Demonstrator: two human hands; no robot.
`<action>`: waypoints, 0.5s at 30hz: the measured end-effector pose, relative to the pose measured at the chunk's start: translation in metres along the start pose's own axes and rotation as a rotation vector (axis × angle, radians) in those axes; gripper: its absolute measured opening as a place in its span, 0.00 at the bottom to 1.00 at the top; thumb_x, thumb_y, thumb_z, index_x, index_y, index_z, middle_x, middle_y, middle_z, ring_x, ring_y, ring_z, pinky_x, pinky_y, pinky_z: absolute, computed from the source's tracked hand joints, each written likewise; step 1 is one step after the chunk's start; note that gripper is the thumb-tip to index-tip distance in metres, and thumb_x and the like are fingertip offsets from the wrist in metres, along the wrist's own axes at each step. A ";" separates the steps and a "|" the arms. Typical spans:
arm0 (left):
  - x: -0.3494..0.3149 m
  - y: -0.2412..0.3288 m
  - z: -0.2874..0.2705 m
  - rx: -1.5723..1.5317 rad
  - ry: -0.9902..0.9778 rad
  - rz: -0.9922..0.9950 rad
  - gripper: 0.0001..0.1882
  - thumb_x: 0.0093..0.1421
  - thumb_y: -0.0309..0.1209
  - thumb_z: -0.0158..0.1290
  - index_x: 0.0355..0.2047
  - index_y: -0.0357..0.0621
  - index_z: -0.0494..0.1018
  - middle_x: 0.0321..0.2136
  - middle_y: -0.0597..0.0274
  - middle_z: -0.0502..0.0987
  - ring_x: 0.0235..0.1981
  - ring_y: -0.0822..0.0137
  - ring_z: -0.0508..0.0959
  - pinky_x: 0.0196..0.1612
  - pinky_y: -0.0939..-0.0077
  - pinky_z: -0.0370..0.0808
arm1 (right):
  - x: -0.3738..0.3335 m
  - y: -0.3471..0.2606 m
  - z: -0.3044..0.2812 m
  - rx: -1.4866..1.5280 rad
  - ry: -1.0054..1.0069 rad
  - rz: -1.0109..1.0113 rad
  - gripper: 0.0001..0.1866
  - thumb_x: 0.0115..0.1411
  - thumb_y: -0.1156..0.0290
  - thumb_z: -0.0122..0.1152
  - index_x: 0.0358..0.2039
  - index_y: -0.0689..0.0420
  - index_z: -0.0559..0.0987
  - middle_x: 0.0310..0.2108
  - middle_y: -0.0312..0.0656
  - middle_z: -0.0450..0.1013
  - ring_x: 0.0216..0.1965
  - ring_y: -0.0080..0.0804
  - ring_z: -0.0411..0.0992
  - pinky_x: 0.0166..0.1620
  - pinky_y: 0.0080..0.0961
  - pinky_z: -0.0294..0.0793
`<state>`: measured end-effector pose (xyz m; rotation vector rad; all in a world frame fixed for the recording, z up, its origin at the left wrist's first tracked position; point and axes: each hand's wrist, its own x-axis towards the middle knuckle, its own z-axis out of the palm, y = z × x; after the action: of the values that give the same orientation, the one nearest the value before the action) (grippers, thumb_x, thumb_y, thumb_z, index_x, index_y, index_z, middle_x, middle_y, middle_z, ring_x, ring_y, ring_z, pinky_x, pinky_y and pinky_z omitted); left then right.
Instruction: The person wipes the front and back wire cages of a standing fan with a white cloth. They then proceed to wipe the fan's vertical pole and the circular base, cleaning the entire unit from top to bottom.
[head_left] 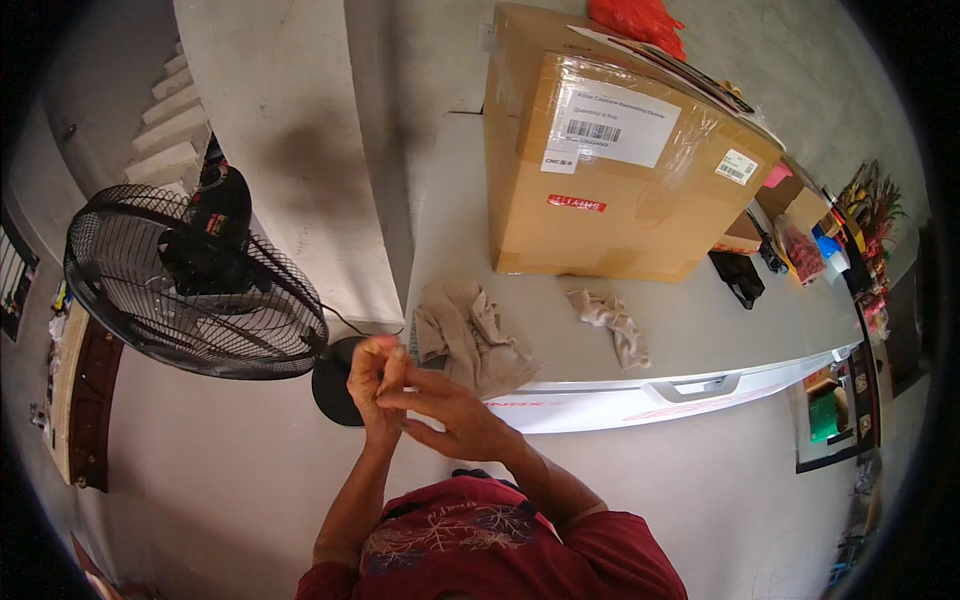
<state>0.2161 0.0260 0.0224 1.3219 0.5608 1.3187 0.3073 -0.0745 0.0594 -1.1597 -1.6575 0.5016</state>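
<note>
Both hands meet in front of my chest, above the floor and just short of the freezer. My left hand (374, 388) is raised with its fingers curled together; anything inside them is hidden or too small to make out. Reaching across from the right, my right hand (455, 412) has its fingers apart, and their tips touch the left hand. No object shows in it. Just beyond my hands, a crumpled beige cloth (475, 340) lies on the near left corner of the white chest freezer (685, 335). A smaller twisted cloth (612, 322) rests further right on the lid.
A large taped cardboard box (620, 190) stands on the freezer, with a red plastic bag (640, 22) behind it. A black pouch (738, 278) and several small items sit to its right. At left, a black fan (200, 285) stands on a round base (335, 385) beside a pillar (285, 150).
</note>
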 end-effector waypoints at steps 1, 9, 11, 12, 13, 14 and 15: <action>0.005 -0.002 0.011 0.054 0.021 0.053 0.12 0.59 0.32 0.54 0.39 0.38 0.70 0.30 0.68 0.72 0.28 0.76 0.67 0.33 0.82 0.66 | -0.003 0.005 -0.007 -0.094 0.044 -0.031 0.23 0.50 0.81 0.59 0.48 0.55 0.74 0.52 0.48 0.67 0.51 0.45 0.67 0.51 0.34 0.67; 0.003 -0.038 0.051 1.051 -0.375 0.372 0.25 0.47 0.37 0.61 0.47 0.51 0.71 0.51 0.65 0.67 0.54 0.56 0.63 0.51 0.51 0.59 | -0.025 0.042 -0.089 -0.839 0.430 0.126 0.20 0.44 0.78 0.63 0.42 0.54 0.77 0.51 0.46 0.66 0.52 0.47 0.64 0.53 0.40 0.63; 0.002 -0.061 0.047 1.032 -0.422 0.349 0.24 0.46 0.40 0.61 0.46 0.54 0.73 0.52 0.67 0.66 0.55 0.58 0.62 0.51 0.49 0.57 | -0.050 0.063 -0.118 -1.026 0.467 0.214 0.20 0.48 0.70 0.62 0.44 0.51 0.76 0.53 0.47 0.64 0.54 0.51 0.61 0.53 0.48 0.61; 0.001 -0.059 0.054 1.029 -0.383 0.349 0.19 0.45 0.35 0.61 0.40 0.50 0.74 0.49 0.65 0.68 0.53 0.58 0.65 0.51 0.55 0.59 | -0.065 0.073 -0.134 -1.114 0.497 0.269 0.20 0.49 0.69 0.62 0.45 0.51 0.75 0.53 0.48 0.64 0.55 0.51 0.60 0.54 0.48 0.61; 0.002 -0.064 0.056 0.982 -0.364 0.347 0.18 0.45 0.34 0.61 0.38 0.50 0.74 0.47 0.64 0.69 0.52 0.58 0.65 0.51 0.57 0.59 | -0.078 0.081 -0.144 -1.197 0.529 0.322 0.20 0.50 0.69 0.62 0.46 0.51 0.75 0.54 0.48 0.63 0.56 0.51 0.59 0.54 0.48 0.60; 0.002 -0.073 0.058 0.930 -0.346 0.341 0.16 0.45 0.33 0.61 0.37 0.49 0.73 0.46 0.64 0.69 0.52 0.58 0.66 0.51 0.60 0.59 | -0.089 0.085 -0.147 -1.163 0.515 0.381 0.21 0.50 0.69 0.62 0.46 0.52 0.75 0.54 0.48 0.63 0.56 0.51 0.58 0.54 0.48 0.60; 0.005 -0.074 0.061 0.879 -0.326 0.342 0.15 0.45 0.31 0.61 0.35 0.48 0.73 0.45 0.63 0.70 0.51 0.58 0.66 0.51 0.62 0.59 | -0.094 0.086 -0.149 -1.130 0.504 0.436 0.22 0.50 0.69 0.62 0.47 0.53 0.74 0.54 0.49 0.62 0.57 0.50 0.58 0.55 0.48 0.61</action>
<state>0.2991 0.0272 -0.0260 2.3898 0.7404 1.1045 0.4818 -0.1471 0.0071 -2.2511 -1.1822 -0.5574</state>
